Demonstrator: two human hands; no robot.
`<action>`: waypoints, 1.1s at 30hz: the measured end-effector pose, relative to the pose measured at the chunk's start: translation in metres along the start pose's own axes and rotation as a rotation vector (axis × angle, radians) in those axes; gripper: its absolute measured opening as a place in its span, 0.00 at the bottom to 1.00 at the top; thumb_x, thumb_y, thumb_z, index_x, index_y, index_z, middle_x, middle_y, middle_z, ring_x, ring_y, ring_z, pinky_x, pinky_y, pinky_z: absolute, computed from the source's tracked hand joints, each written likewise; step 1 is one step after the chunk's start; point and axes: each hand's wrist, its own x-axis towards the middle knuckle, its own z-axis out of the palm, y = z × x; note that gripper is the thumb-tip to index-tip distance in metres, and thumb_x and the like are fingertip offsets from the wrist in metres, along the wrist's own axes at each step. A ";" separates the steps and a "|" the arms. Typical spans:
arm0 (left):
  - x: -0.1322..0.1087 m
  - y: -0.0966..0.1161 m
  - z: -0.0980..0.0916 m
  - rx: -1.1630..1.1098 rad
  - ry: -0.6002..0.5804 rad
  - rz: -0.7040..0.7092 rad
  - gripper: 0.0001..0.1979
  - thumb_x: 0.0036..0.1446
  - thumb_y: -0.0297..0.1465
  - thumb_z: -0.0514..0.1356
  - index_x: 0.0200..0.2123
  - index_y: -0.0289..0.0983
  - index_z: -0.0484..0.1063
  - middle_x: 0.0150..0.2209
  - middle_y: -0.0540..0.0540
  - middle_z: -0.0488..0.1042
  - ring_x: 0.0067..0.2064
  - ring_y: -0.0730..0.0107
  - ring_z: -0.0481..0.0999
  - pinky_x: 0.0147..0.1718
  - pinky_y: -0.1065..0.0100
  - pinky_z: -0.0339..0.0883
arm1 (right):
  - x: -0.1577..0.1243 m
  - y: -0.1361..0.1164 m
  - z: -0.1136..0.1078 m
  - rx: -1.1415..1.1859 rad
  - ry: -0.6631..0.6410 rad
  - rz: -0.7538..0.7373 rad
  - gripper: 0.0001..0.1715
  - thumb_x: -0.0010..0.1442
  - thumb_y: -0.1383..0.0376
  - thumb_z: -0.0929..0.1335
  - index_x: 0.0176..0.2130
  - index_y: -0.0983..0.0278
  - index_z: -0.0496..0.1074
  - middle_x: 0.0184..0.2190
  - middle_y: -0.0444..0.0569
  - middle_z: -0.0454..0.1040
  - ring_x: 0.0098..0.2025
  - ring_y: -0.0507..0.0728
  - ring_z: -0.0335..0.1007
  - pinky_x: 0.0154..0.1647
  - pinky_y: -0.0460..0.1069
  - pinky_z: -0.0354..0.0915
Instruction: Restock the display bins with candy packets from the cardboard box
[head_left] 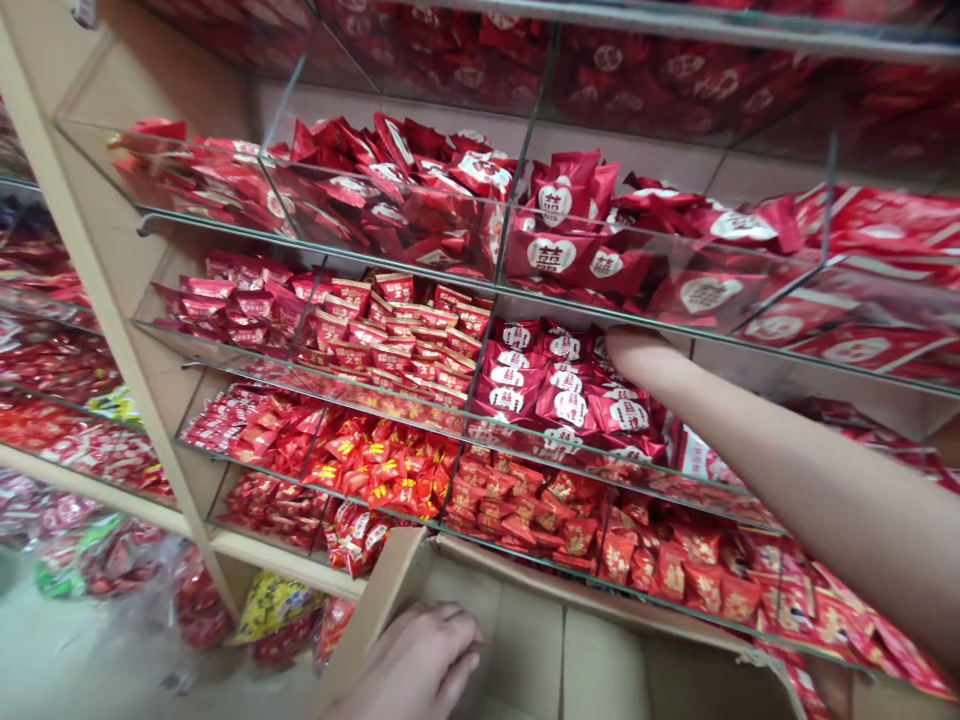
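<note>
My right hand (630,352) reaches into a middle shelf compartment, at the right of the dark red packets (566,395) with white labels. Its fingers are hidden behind the packets and under the shelf above, so their grip does not show. Low in the view, my left hand (427,650) is at the left side of an open cardboard box (386,580). Its fingers are curled, and whatever they may hold is hidden beneath them. The bare inside of the box shows to the right of that hand.
Clear shelf fronts and dividers (517,200) separate several compartments of red packets. Larger packets with heart labels (555,205) fill the shelf above my right hand. Orange-red sweets (382,470) lie lower left. Plastic bags (112,560) and a yellow bag (274,605) sit at floor level.
</note>
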 end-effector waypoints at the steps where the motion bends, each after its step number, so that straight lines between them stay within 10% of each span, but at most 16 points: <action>1: 0.001 -0.001 0.001 0.006 -0.003 -0.004 0.09 0.54 0.27 0.51 0.36 0.43 0.68 0.35 0.51 0.73 0.38 0.68 0.71 0.37 0.71 0.60 | -0.006 -0.001 -0.004 -0.005 0.009 0.000 0.23 0.56 0.77 0.54 0.46 0.76 0.69 0.39 0.67 0.73 0.44 0.63 0.69 0.49 0.57 0.58; 11: 0.008 -0.009 0.011 0.112 -0.127 -0.039 0.10 0.51 0.25 0.52 0.34 0.42 0.69 0.36 0.51 0.74 0.37 0.68 0.73 0.36 0.73 0.62 | -0.018 -0.021 -0.019 0.115 -0.071 -0.261 0.22 0.60 0.68 0.55 0.52 0.62 0.63 0.51 0.53 0.67 0.50 0.58 0.63 0.49 0.49 0.58; 21: 0.015 -0.033 0.034 0.197 -0.180 -0.021 0.15 0.45 0.24 0.58 0.38 0.43 0.72 0.37 0.49 0.76 0.37 0.64 0.75 0.36 0.72 0.66 | 0.002 -0.027 -0.022 0.127 -0.144 -0.111 0.20 0.60 0.67 0.56 0.47 0.67 0.68 0.45 0.57 0.72 0.46 0.59 0.67 0.46 0.50 0.60; 33: 0.001 -0.005 0.012 0.135 -0.227 -0.173 0.16 0.45 0.25 0.58 0.40 0.40 0.72 0.40 0.44 0.75 0.41 0.58 0.74 0.40 0.65 0.65 | -0.035 -0.039 -0.045 0.223 0.046 -0.319 0.19 0.61 0.63 0.57 0.44 0.68 0.69 0.42 0.57 0.72 0.45 0.60 0.65 0.48 0.52 0.57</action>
